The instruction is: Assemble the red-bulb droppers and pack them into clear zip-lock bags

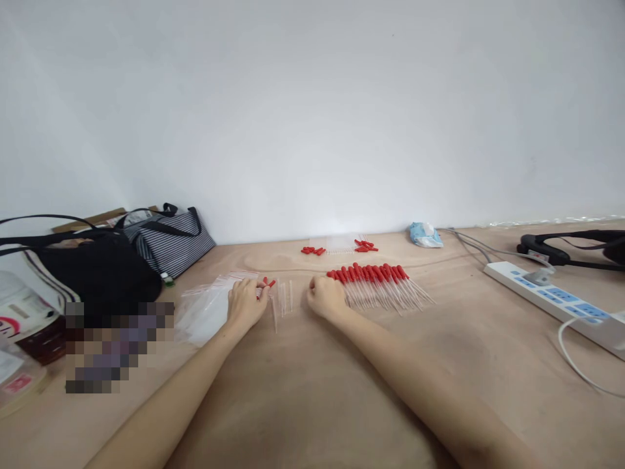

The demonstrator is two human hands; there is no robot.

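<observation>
My left hand [247,301] is closed at the edge of a pile of clear plastic bags [205,306], with small red rubber bulbs [272,284] at its fingertips. Just right of those fingers lie several thin clear tubes [286,298]. My right hand [326,296] has its fingers curled together against the left end of a row of red-topped droppers [375,280]. Whatever it may hold is hidden by the fingers. The droppers lie side by side, bulbs toward the wall and clear stems toward me.
Near the wall are loose red bulbs [313,251], more red bulbs [365,245] and a clear bag [339,245]. A blue tissue pack [426,234] lies right of them. A power strip [561,303] with cables is at right, bags [173,238] and a plastic jar [19,365] at left.
</observation>
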